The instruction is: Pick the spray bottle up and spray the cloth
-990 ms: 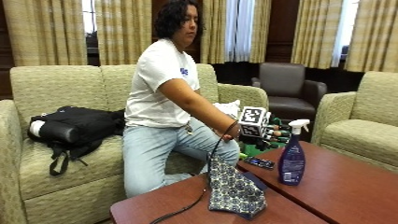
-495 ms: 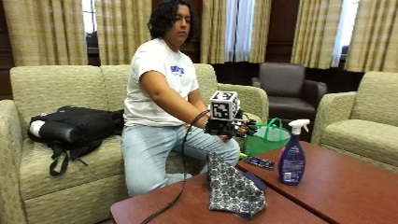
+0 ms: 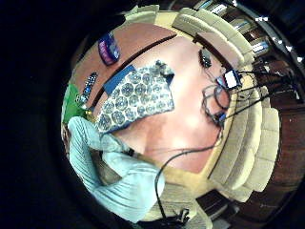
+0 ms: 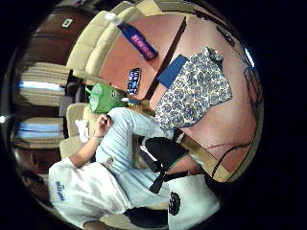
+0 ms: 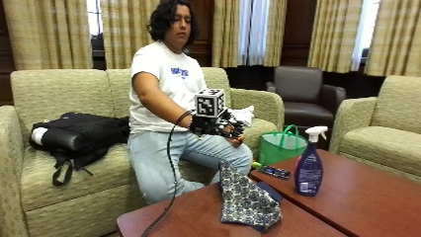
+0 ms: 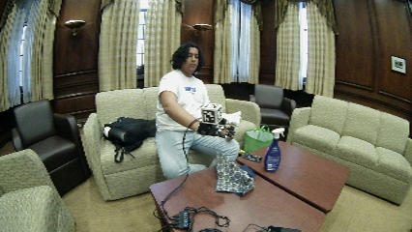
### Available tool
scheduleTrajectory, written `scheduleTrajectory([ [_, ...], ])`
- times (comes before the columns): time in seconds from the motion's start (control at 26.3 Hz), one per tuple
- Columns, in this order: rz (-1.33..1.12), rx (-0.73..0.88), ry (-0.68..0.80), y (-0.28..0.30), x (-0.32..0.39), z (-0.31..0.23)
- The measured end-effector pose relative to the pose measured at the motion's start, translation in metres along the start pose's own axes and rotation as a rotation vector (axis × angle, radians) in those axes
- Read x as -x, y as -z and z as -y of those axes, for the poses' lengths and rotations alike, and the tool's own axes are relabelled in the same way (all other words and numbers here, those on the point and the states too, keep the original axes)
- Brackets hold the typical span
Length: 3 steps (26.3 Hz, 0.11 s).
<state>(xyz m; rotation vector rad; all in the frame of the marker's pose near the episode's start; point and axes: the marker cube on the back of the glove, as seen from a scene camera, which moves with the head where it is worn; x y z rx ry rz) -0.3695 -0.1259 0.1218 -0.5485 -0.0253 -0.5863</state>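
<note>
Gloved right hand (image 5: 220,126) up in the air, nothing in its grip.

The person sits on the sofa (image 5: 59,98) with the gloved hand raised in front of the torso, above the knees, fingers loosely curled and holding nothing, well apart from the spray bottle (image 5: 309,163). That bottle stands upright on the far bench (image 5: 368,207), blue with a white trigger head, a remote (image 5: 273,172) just beside it. The patterned cloth (image 5: 246,202) lies bunched at the edge of the near bench (image 5: 190,222), draped over a blue pad (image 3: 119,78). A green bag (image 5: 281,145) sits behind the benches, a black backpack (image 5: 79,136) on the sofa.
</note>
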Motion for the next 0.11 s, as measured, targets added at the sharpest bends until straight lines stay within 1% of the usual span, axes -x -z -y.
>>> scheduleTrajectory([
  [0.11, -0.001, 0.003, -0.004, 0.0023, -0.0029, -0.0098],
])
